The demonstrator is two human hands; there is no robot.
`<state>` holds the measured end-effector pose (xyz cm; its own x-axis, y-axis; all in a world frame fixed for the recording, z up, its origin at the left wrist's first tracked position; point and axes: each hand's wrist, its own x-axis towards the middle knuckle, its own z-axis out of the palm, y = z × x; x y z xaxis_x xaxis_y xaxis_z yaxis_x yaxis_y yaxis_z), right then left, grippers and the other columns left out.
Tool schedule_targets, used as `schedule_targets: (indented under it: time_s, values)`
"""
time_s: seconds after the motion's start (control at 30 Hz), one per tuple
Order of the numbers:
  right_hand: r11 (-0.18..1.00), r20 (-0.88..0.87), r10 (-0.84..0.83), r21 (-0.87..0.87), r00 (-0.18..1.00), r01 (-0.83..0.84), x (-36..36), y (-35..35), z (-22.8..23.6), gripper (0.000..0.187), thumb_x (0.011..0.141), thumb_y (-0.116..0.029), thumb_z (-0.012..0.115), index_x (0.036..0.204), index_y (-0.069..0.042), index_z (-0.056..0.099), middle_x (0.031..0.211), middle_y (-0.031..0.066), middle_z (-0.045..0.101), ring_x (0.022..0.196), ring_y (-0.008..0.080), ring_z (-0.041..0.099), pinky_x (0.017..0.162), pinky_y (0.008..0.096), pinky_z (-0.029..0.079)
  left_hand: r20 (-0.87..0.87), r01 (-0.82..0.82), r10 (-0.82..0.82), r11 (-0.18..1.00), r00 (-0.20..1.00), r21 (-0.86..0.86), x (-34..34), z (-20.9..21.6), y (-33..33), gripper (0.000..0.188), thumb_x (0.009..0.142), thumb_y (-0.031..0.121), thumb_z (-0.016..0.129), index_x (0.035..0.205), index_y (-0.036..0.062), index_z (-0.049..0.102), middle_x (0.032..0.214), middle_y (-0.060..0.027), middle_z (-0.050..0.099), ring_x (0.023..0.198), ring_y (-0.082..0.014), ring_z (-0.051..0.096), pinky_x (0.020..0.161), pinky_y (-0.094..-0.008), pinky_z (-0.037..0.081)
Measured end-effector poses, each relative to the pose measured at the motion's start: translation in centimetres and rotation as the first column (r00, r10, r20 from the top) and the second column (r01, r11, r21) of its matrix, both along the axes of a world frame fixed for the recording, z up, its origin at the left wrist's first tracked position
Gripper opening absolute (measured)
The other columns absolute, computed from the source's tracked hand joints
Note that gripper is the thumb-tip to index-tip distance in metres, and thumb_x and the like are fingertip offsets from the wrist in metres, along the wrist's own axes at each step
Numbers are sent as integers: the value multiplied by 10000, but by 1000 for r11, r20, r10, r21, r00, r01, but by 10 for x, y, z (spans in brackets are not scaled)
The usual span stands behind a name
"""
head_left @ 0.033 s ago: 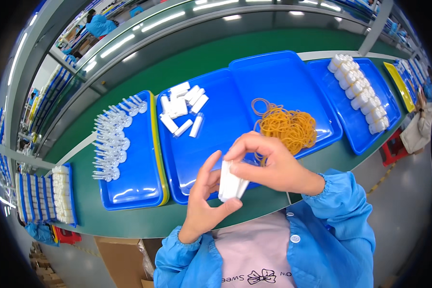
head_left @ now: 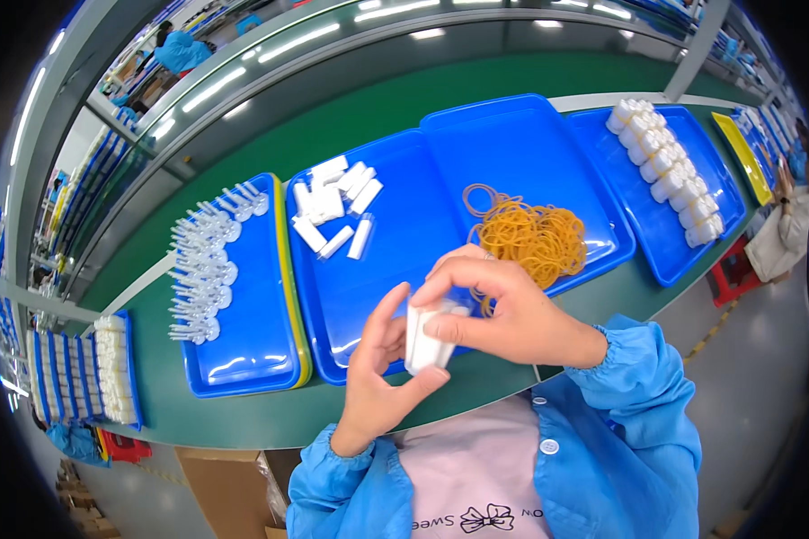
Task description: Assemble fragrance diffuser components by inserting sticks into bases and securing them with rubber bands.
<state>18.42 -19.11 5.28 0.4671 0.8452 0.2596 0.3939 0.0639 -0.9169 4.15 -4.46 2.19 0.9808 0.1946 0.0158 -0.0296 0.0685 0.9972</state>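
Note:
A small bundle of white rectangular pieces (head_left: 421, 345) is held between my two hands, over the near edge of the blue trays. My left hand (head_left: 379, 377) cups it from the left, thumb at its lower end and fingers behind. From the right, my right hand (head_left: 490, 305) grips its upper part between thumb and curled fingers. How many pieces are in the bundle I cannot tell. Loose white pieces (head_left: 361, 235), some with clear ends, lie in the left middle blue tray (head_left: 395, 242). Tan rubber bands (head_left: 532, 241) are heaped in the adjoining blue tray (head_left: 503, 144), just beyond my right hand.
At left, a blue tray (head_left: 243, 350) holds rows of clear plastic parts with thin stems (head_left: 208, 269). A blue tray (head_left: 683, 251) at right carries banded white bundles (head_left: 665, 166). More stacked white pieces (head_left: 112, 368) stand far left. The trays rest on a green table (head_left: 333, 418).
The view has shifted slightly. The right thumb and fingers have moved a little on the white bundle, whose pieces look closer together at the lower right. Both hands still hold it.

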Motion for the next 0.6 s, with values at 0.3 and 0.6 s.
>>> schedule_targets:
  time_s: [0.3, 0.6]
  values:
    - [918, 114, -367, -117, 923, 380, 5, -116, -9, 167, 749, -68, 738, 896, -57, 659, 998, 53, 635, 995, 228, 576, 833, 357, 446, -36, 30, -70, 759, 997, -650, -1, -14, 7, 756, 879, 278, 672, 1456, 0, 271, 1144, -149, 550, 1063, -312, 600, 902, -417, 534]
    - [718, 713, -441, -85, 545, 691, -21, -118, -103, 146, 712, -71, 726, 780, -74, 597, 848, 69, 561, 844, 286, 529, 739, 403, 381, 6, 102, -182, 522, 983, -847, -1, -30, 12, 707, 911, 582, 512, 1337, 25, 423, 1119, -128, 528, 1031, -321, 565, 829, -442, 519]
